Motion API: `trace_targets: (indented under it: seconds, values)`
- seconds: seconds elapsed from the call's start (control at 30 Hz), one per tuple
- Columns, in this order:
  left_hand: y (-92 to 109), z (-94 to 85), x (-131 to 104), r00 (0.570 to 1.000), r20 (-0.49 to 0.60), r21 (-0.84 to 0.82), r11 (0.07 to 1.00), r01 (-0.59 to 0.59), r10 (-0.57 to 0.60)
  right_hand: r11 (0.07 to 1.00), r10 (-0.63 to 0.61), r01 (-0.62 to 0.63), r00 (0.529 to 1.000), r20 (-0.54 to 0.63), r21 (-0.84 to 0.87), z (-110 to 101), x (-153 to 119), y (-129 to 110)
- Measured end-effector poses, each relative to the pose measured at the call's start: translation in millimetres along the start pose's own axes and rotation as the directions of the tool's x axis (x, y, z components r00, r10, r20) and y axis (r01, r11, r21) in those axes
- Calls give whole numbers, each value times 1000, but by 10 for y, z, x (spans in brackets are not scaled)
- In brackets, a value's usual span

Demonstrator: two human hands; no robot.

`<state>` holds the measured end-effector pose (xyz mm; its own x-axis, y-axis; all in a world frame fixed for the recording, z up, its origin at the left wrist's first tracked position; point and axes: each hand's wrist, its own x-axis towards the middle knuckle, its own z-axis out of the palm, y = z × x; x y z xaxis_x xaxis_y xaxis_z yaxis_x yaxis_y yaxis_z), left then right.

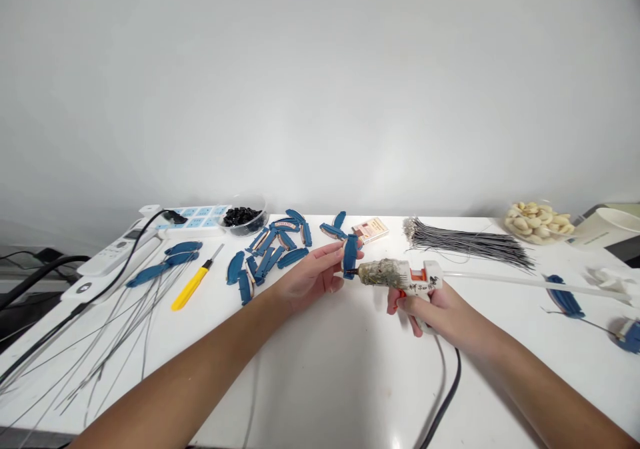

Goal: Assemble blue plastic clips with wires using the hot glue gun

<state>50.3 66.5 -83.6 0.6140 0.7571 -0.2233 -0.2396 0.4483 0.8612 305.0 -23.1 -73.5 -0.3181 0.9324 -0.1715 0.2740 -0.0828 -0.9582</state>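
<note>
Between the fingers of my left hand [313,277] is a small blue curved piece [351,254], held upright. My right hand [433,309] is closed round the handle of a white hot glue gun [387,273], with fingers at its orange trigger. The gun's dark nozzle touches or nearly touches the lower end of the blue piece. A long clear glue stick [530,281] sticks out of the gun's back. Several similar blue pieces [270,256] lie in a loose pile left of my left hand.
At left are a power strip [193,217], a yellow-handled screwdriver [193,286] and blue pieces with wires [165,262]. Behind stand a bowl of black bits [243,216], a small box [370,230], a wire bundle [470,241] and a bowl of pale pieces [537,222]. A cord [445,402] trails in front.
</note>
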Motion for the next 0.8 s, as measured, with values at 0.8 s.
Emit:
trace_targets:
  seconds: [0.8]
  values:
    - [-33, -39, 26, 1000, 24, -15, 1000, 8, -7, 996, 34, -37, 999, -34, -78, 17, -21, 143]
